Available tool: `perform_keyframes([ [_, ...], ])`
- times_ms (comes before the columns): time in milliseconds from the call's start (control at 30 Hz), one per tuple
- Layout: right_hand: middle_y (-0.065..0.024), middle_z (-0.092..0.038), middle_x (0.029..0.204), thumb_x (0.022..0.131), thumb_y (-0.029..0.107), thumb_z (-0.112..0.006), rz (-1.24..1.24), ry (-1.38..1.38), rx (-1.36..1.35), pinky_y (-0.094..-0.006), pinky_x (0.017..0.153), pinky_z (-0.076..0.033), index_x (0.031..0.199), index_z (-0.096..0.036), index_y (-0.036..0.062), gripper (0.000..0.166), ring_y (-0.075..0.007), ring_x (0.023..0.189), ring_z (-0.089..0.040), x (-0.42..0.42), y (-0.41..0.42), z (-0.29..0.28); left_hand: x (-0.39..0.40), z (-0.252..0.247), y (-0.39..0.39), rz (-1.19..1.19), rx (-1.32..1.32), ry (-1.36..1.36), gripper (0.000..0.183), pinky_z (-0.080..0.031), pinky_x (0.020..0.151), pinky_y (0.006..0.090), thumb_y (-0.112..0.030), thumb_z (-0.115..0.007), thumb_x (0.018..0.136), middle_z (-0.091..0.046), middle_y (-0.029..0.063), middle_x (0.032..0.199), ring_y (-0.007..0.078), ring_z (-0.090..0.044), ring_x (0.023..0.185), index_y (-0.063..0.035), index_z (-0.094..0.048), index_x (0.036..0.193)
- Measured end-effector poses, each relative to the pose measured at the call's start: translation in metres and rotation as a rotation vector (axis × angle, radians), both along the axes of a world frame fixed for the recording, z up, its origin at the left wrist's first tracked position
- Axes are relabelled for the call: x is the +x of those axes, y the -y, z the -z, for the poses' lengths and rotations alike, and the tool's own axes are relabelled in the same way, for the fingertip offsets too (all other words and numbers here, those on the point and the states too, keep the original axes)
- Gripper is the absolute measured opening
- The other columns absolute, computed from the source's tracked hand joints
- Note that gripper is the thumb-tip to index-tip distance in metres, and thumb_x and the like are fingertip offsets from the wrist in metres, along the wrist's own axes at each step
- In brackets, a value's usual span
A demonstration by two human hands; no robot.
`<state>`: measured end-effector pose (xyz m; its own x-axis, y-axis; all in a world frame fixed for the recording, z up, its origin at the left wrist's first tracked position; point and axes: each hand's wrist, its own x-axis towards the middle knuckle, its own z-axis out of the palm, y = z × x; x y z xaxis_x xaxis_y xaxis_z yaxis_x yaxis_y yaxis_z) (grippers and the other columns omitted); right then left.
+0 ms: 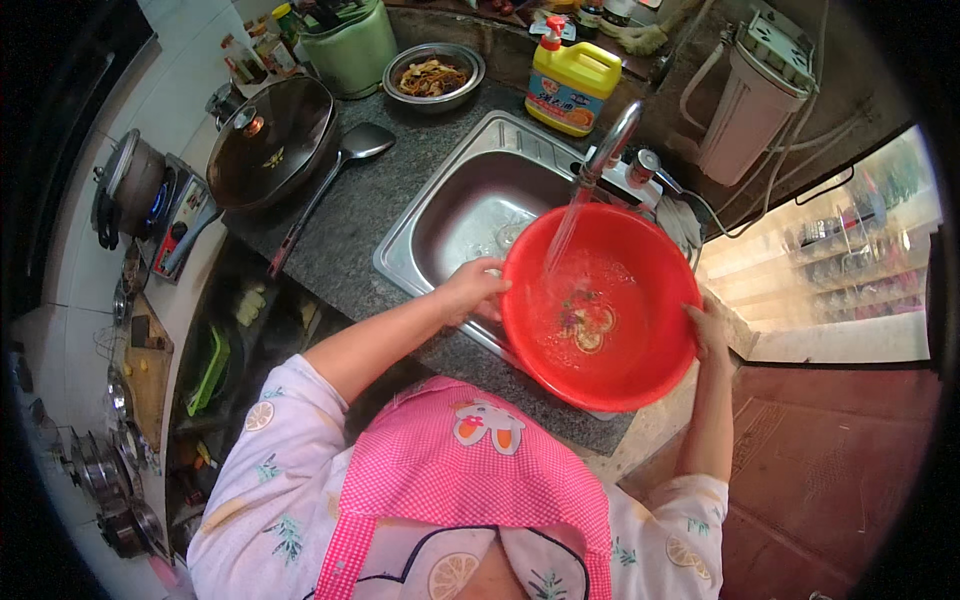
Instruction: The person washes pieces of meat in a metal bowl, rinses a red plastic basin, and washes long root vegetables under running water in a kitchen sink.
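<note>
A red plastic basin [660, 337] is held at the right side of the stainless steel sink [465, 187]. My left hand [478, 291] grips its left rim, and my right hand [703, 328] grips the right rim with the fingers partly hidden. From the chrome faucet [616, 135] a stream of water falls into the basin. Shallow water covers the basin's bottom, where a printed pattern [589, 328] shows. Part of the sink lies hidden beneath the basin.
On the granite countertop [337, 232] are a long-handled spatula [367, 141], a lidded wok [274, 142] and a metal bowl of food [433, 77]. A yellow detergent jug [574, 86] stands behind the sink. Left, a pressure cooker [131, 184] sits over a lit blue flame.
</note>
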<state>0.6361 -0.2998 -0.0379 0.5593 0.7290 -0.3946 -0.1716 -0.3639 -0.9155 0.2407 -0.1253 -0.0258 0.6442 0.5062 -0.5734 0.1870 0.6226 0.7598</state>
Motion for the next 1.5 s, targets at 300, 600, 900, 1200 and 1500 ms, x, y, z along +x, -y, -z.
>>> perform_keyframes([
  [300, -0.0104, -0.059, 0.104, 0.083, 0.015, -0.058, 0.029, -0.035, -0.027, -0.0314, 0.08, -0.046, 0.11, -0.052, -0.001, 0.032, -0.0188, 0.093, -0.057, -0.034, 0.034, -0.049, 0.03, 0.047, 0.005, -0.217, -0.106, 0.137, 0.032, -0.054, 0.072, 0.0392, -0.008, -0.057, 0.082, -0.061, 0.0132, 0.097, 0.0226, -0.063, 0.081, -0.0012, -0.05, 0.112],
  [600, -0.0217, -0.053, 0.112, 0.079, 0.029, -0.063, -0.044, 1.584, 0.286, -0.0443, 0.09, -0.038, 0.122, -0.044, -0.0005, 0.055, -0.0375, 0.106, -0.047, -0.041, -0.122, -0.064, -0.047, -0.028, -0.017, -0.538, 0.068, 0.181, 0.038, -0.052, 0.079, 0.0378, 0.007, -0.051, 0.072, -0.061, 0.0119, 0.099, 0.0232, -0.062, 0.086, -0.0006, -0.051, 0.109],
  [900, -0.0207, -0.061, 0.1, 0.073, 0.032, -0.066, -0.583, 1.14, -0.186, -0.0421, 0.086, -0.042, 0.107, -0.058, 0.0012, 0.046, -0.0361, 0.095, -0.057, -0.083, -0.159, -0.103, -0.107, -0.026, -0.015, -0.78, 0.084, 0.142, 0.038, -0.052, 0.078, 0.0402, 0.003, -0.056, 0.07, -0.06, 0.0116, 0.099, 0.0236, -0.06, 0.087, -0.0022, -0.051, 0.107],
  [1200, -0.0153, -0.061, 0.102, 0.081, 0.022, -0.061, -0.226, 0.776, 0.113, -0.0323, 0.082, -0.045, 0.114, -0.053, 0.0005, 0.04, -0.0238, 0.093, -0.059, -0.036, -0.123, -0.013, -0.198, -0.059, -0.032, -0.95, 0.22, 0.144, 0.041, -0.052, 0.078, 0.0398, 0.004, -0.057, 0.069, -0.058, 0.0141, 0.102, 0.0268, -0.059, 0.088, 0.0004, -0.051, 0.109],
  [1500, -0.0098, -0.064, 0.092, 0.082, 0.012, -0.057, -0.409, 0.592, 0.053, -0.0286, 0.077, -0.046, 0.1, -0.061, -0.0003, 0.022, -0.0174, 0.084, -0.059, -0.058, -0.112, 0.036, -0.237, -0.07, -0.053, -1.028, 0.236, 0.204, 0.041, -0.048, 0.086, 0.0431, 0.002, -0.058, 0.071, -0.057, 0.0142, 0.108, 0.0292, -0.056, 0.098, 0.0009, -0.05, 0.112],
])
